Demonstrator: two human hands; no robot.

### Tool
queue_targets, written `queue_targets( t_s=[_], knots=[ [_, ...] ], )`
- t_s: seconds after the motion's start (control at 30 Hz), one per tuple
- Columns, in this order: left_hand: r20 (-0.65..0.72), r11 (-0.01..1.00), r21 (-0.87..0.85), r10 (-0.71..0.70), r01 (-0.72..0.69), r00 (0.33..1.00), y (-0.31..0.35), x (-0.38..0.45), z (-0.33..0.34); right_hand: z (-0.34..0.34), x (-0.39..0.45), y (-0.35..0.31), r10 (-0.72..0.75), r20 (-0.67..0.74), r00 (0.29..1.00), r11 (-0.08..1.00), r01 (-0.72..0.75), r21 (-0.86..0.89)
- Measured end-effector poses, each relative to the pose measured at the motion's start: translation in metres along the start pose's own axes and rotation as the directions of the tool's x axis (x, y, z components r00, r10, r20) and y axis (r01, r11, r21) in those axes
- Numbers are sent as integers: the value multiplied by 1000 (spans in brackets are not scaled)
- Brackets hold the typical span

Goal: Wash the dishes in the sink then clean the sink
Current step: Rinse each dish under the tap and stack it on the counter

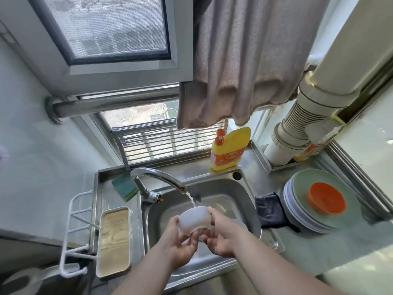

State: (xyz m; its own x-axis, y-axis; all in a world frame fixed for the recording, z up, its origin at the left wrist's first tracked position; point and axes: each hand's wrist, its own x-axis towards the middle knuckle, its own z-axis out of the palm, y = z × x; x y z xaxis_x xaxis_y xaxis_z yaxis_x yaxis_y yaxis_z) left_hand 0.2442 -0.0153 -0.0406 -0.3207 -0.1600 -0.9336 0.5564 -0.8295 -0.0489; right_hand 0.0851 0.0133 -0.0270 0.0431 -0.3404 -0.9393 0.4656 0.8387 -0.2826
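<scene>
2 hands' fingers (209, 211) grip white bowl (194, 219).

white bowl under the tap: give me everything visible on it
The white bowl is small, round and plain, matte, probably plastic or melamine. It is tipped so that its opening faces away from the camera, its outer wall and base showing. It sits above the steel sink, where the stream from the faucet lands on its upper edge. The left hand grips it from below and the left; the right hand grips its right side.
</scene>
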Motion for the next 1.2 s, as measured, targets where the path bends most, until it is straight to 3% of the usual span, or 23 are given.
queue_targets(
  t_s=[0.2,0.4,0.53,0.87,1.07,1.2],
  knots=[
    [55,999,22,27,-29,998,-5,-7,6,-4,-3,-5,-43,-10,999,999,43,-27],
    [119,902,238,340,-360,933,4,-18,14,7,-15,-9,-164,100,981,986,161,38],
    [153,847,262,436,-462,887,14,-14,7,11,-9,-7,-212,127,969,977,215,-4],
    [120,887,206,396,-413,911,7,-12,6,-1,2,-13,-282,230,932,956,293,-14],
    [99,959,184,199,-214,975,-11,-3,4,-19,10,-26,-379,128,916,870,400,-286],
    [65,942,270,187,-198,980,-19,-3,-5,-19,23,-29,-297,48,954,922,299,-244]
  ],
)
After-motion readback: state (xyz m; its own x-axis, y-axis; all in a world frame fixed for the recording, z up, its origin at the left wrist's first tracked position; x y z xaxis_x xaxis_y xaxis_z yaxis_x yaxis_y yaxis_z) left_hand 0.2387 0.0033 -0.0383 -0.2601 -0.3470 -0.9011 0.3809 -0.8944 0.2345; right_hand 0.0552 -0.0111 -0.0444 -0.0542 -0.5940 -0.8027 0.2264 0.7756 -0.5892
